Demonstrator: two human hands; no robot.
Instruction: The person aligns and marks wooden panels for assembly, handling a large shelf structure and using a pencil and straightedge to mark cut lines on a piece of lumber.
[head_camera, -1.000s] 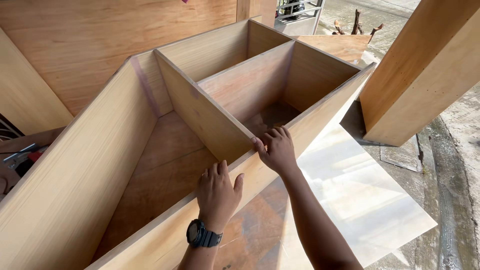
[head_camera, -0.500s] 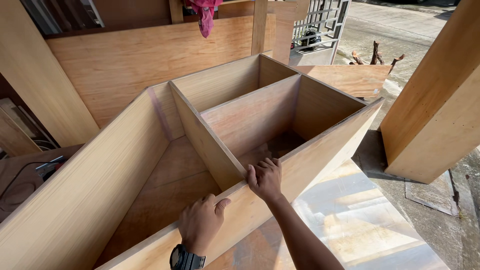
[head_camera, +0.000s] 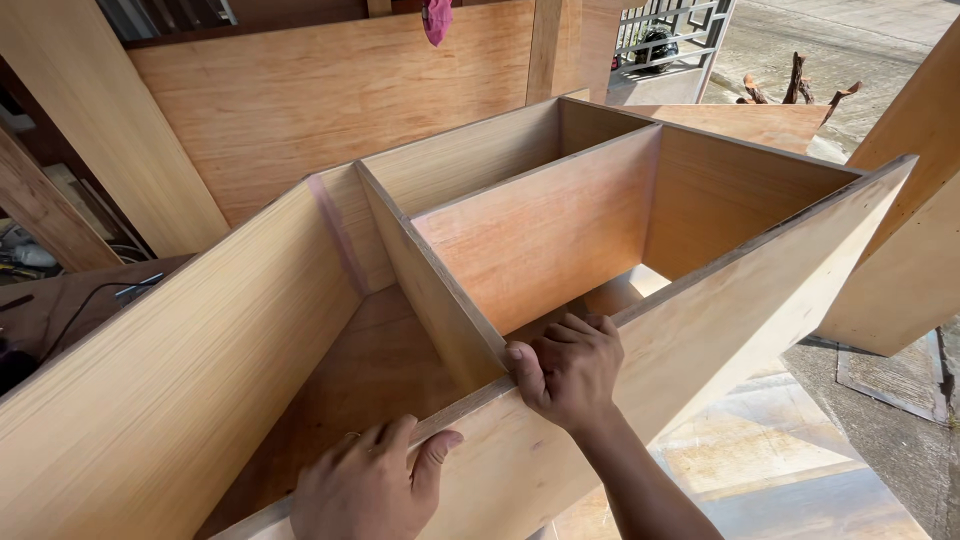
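Our hands have slid left along the near edge of the plywood cabinet (head_camera: 700, 330), so we now grip right where the divider (head_camera: 430, 290) meets it. The right hand (head_camera: 568, 372) clenches over that joint; the left hand (head_camera: 370, 485) hooks its fingers over the edge beside it.

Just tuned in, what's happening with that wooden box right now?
A person is gripping the near top edge of a large open plywood cabinet with both bare hands. The right hand clamps the edge right where the slanted inner divider meets the front panel. The left hand grips the same edge further along, fingers curled over into the larger compartment. A second divider splits off the far sections. More plywood sheets lean behind it.
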